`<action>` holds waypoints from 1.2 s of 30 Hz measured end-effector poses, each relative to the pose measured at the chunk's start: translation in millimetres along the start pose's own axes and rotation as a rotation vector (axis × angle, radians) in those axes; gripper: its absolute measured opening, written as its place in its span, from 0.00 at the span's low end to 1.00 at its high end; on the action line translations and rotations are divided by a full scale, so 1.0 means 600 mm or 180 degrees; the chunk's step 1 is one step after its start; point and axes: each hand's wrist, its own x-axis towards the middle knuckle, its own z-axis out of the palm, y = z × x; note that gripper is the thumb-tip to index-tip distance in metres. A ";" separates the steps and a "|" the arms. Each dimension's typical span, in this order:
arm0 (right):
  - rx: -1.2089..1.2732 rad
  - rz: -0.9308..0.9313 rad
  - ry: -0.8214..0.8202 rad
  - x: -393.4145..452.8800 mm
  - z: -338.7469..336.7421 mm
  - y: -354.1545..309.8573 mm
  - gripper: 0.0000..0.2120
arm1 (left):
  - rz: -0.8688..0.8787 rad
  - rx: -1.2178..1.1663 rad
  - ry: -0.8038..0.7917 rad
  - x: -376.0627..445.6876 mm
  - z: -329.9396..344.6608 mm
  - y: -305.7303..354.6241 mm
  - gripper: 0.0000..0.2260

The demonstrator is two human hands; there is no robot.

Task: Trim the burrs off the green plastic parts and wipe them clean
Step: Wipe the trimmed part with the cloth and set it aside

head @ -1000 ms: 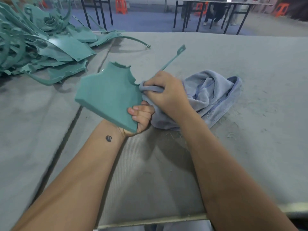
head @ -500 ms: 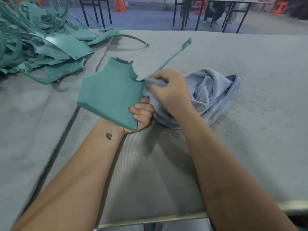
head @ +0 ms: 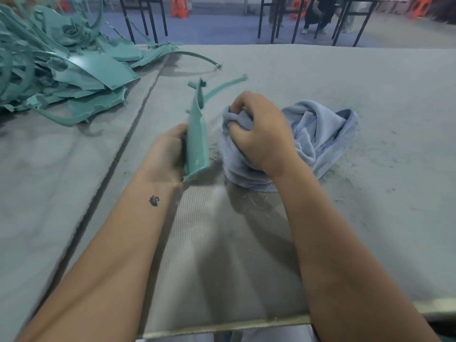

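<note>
Holding a green plastic part (head: 196,141) edge-on near the middle of the view, left hand (head: 167,154) behind it on the 9 o'clock side, fingers wrapped round its lower half and mostly hidden by the plastic. Standing nearly upright, slightly tilted, with a thin curved strip (head: 223,87) running off from its upper end toward 1 o'clock. Lifted off the table (head: 370,82), lower corner close above the grey cover.

Clutching a blue-grey cloth (head: 318,134) at 3 o'clock of the part, right hand (head: 261,134) on top of the bundle, fingers (head: 243,104) curled tight into the folds. Cloth bunched on the table, apart from the part by a narrow gap, its loose end spread out toward 3 o'clock.

Lying at 10 o'clock, well apart from the hands, a heap of more green parts (head: 61,70), sheets and curved strips tangled together, one long strip arching out toward 2 o'clock of the heap. Scattered around the cloth, at 4 and 5 o'clock of it, fine pale shavings (head: 345,183) on the cover. Showing on the left forearm, a small dark tattoo (head: 154,201). Standing at 12 o'clock beyond the table, black metal table legs (head: 150,18) and orange stools (head: 179,7), blurred.
</note>
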 end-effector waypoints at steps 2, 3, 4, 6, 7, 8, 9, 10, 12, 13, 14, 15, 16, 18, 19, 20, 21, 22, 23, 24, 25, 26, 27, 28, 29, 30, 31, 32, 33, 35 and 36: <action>-0.0111 0.0376 -0.0125 0.002 0.002 0.014 0.07 | 0.0212 -0.0300 0.0290 0.007 -0.006 0.011 0.18; -0.0016 0.0521 -0.0207 0.004 0.004 0.015 0.07 | 0.0325 -0.0384 0.0446 0.010 -0.010 0.016 0.16; 0.0197 0.0583 -0.0178 0.004 0.008 0.014 0.06 | 0.0443 -0.0544 0.0590 0.017 -0.016 0.019 0.15; 0.0897 0.0712 0.0136 0.003 0.008 0.008 0.09 | 0.0663 -0.1007 0.0807 0.026 -0.028 0.020 0.15; 0.1363 0.0874 0.0214 0.005 0.004 0.006 0.12 | 0.0738 -0.1268 0.0847 0.028 -0.029 0.021 0.16; 0.1849 0.1020 0.0142 0.006 -0.003 0.005 0.15 | 0.0792 -0.1558 0.0813 0.034 -0.034 0.024 0.16; 0.2333 0.1114 -0.0053 0.008 -0.008 0.005 0.16 | 0.0814 -0.1826 0.0721 0.037 -0.036 0.026 0.16; 0.2756 0.1184 -0.0351 0.011 -0.013 0.005 0.17 | 0.0800 -0.1917 0.0611 0.040 -0.036 0.026 0.17; 0.3040 0.1299 -0.0842 0.015 -0.014 0.005 0.23 | 0.0723 -0.1420 0.0447 0.041 -0.034 0.023 0.17; 0.2956 0.1257 -0.0875 0.015 -0.011 0.005 0.24 | 0.0710 -0.1081 0.0381 0.042 -0.032 0.018 0.17; 0.2821 0.1156 -0.0778 0.012 -0.006 0.007 0.22 | 0.0740 -0.0856 0.0299 0.044 -0.031 0.014 0.18; 0.2729 0.1071 -0.0643 0.009 -0.002 0.009 0.22 | 0.0777 -0.0757 0.0208 0.044 -0.031 0.011 0.18; 0.2693 0.1048 -0.0517 0.007 0.001 0.011 0.23 | 0.0824 -0.0748 0.0130 0.044 -0.032 0.011 0.18; 0.2637 0.1183 -0.0287 0.007 0.004 0.015 0.27 | 0.0988 -0.0766 -0.0041 0.038 -0.034 0.013 0.14; 0.2568 0.1330 -0.0163 0.010 0.006 0.017 0.27 | 0.1088 -0.0739 -0.0126 0.034 -0.032 0.013 0.13; 0.2448 0.1489 -0.0050 0.013 0.007 0.019 0.26 | 0.1180 -0.0736 -0.0175 0.032 -0.030 0.013 0.13; 0.2331 0.1601 0.0017 0.015 0.007 0.021 0.23 | 0.1232 -0.0821 -0.0175 0.030 -0.027 0.013 0.12; 0.2278 0.1619 -0.0004 0.015 0.007 0.024 0.20 | 0.1237 -0.1021 -0.0151 0.026 -0.023 0.014 0.11; 0.2310 0.1555 -0.0116 0.013 0.007 0.025 0.15 | 0.1222 -0.1256 -0.0111 0.025 -0.020 0.015 0.10; 0.2384 0.1455 -0.0274 0.011 0.008 0.025 0.11 | 0.1211 -0.1422 -0.0072 0.025 -0.018 0.015 0.09; 0.2428 0.1344 -0.0411 0.009 0.010 0.023 0.09 | 0.1208 -0.1423 -0.0058 0.025 -0.015 0.013 0.09; 0.2424 0.1249 -0.0469 0.009 0.014 0.021 0.08 | 0.1194 -0.1231 -0.0104 0.023 -0.012 0.011 0.09; 0.2427 0.1185 -0.0439 0.009 0.019 0.020 0.08 | 0.1178 -0.0872 -0.0202 0.022 -0.007 0.006 0.09; 0.2505 0.1188 -0.0349 0.009 0.024 0.020 0.08 | 0.1156 -0.0472 -0.0302 0.022 -0.003 -0.001 0.09; 0.2683 0.1273 -0.0244 0.010 0.027 0.021 0.08 | 0.1117 -0.0163 -0.0358 0.023 0.000 -0.007 0.08; 0.2920 0.1402 -0.0150 0.011 0.028 0.023 0.09 | 0.1044 -0.0026 -0.0359 0.024 0.002 -0.010 0.06; 0.3128 0.1534 -0.0050 0.012 0.026 0.026 0.10 | 0.0928 -0.0045 -0.0339 0.026 0.002 -0.010 0.04; 0.3285 0.1663 0.0061 0.014 0.023 0.031 0.10 | 0.0790 -0.0175 -0.0329 0.028 0.000 -0.007 0.04; 0.3443 0.1774 0.0160 0.017 0.019 0.037 0.09 | 0.0664 -0.0381 -0.0312 0.031 -0.006 -0.003 0.07; 0.3799 0.1913 0.0221 0.019 0.011 0.047 0.09 | 0.0559 -0.0943 -0.0161 0.035 -0.023 0.006 0.09; 0.3910 0.1936 0.0181 0.019 0.008 0.049 0.10 | 0.0579 -0.1245 -0.0068 0.036 -0.032 0.009 0.09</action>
